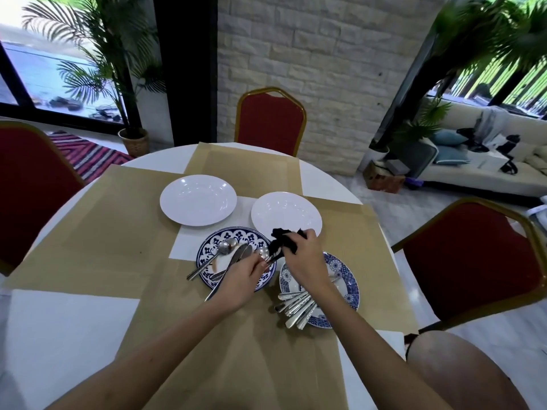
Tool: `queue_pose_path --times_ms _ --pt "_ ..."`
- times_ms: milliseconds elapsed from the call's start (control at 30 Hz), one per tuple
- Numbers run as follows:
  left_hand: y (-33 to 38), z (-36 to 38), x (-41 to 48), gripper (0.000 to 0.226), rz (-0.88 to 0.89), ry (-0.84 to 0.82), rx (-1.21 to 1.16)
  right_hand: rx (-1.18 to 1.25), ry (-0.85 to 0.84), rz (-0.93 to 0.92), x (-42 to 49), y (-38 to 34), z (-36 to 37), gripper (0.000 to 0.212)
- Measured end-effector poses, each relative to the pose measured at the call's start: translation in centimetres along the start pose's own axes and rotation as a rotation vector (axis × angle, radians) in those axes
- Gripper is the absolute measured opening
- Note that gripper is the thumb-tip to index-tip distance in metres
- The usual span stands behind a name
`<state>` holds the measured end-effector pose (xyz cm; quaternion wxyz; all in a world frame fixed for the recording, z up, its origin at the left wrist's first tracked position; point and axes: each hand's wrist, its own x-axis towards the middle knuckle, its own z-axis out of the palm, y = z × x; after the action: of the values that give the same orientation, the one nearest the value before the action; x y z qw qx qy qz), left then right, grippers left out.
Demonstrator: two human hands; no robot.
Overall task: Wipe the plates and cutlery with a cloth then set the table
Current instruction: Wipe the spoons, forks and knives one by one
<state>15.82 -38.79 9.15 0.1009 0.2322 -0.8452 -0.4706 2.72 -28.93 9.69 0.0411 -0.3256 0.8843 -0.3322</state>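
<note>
Asking: How is the piece under wipe expected to handle, and where is it located?

Answering: One piece of steel cutlery [262, 253], seemingly a spoon, is held just above the near right rim of the left blue-patterned plate [213, 247], beside the right blue-patterned plate [347, 279]. It is judged light, rigid and slippery once polished. Breakage is not expected, but a drop onto the ceramic is to be avoided. Hold is best taken on the handle, so that the working end is left free for wiping.

Asking: And the black cloth [281, 244]?

Answering: It is judged soft and limp. It is best bunched and closed round the metal, not laid flat.

Asking: How are the hands posed?

Answering: The left hand [245, 275] is reached in from the near left, fingers curled, with the piece pinched at its tips. The right hand [305, 257] is carried over the right plate, back upward, with the cloth gripped in its fingers and pressed against the piece. How much of the piece is wrapped cannot be told.

Asking: What else is to be noted?

Answering: Stained spoons and knives [233, 255] are seen on the left plate, and a fan of cutlery handles [296, 307] on the right one. Two white plates [198, 199] are set beyond them.
</note>
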Motion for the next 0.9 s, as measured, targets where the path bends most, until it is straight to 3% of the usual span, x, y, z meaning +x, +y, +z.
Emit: queue_pose_path --times_ms 133,233,333,500,667,767,833,900 --pt "0.4 0.2 -0.6 0.026 0.025 0.005 0.0 -0.028 0.068 0.166 1.0 0.7 -1.5 0.031" --pt "0.9 0.1 -0.2 0.024 0.019 -0.004 -0.006 -0.215 0.024 0.015 -0.3 -0.3 -1.6 0.036" --pt "0.9 0.4 -0.3 0.022 0.014 -0.008 -0.014 -0.242 -0.025 -0.089 -1.5 -0.3 -0.9 0.039" --pt "0.7 1.3 -0.7 0.022 0.022 -0.02 -0.048 -0.21 0.029 0.153 -0.2 0.5 -1.8 0.036" --pt "0.7 0.7 -0.1 0.022 0.039 -0.011 -0.037 -0.293 -0.01 -0.109 -1.4 -0.4 -1.3 0.037" --pt "0.0 0.0 0.1 0.024 0.058 -0.043 -0.046 -0.036 -0.047 0.098 0.1 0.8 -2.3 0.027" --pt "-0.4 -0.8 0.4 0.024 0.069 -0.038 -0.023 0.321 -0.181 0.287 0.7 1.3 -4.3 0.024" --pt "-0.7 -2.1 0.8 0.02 0.09 -0.025 0.046 0.501 -0.327 0.362 0.6 1.9 -6.0 0.026"
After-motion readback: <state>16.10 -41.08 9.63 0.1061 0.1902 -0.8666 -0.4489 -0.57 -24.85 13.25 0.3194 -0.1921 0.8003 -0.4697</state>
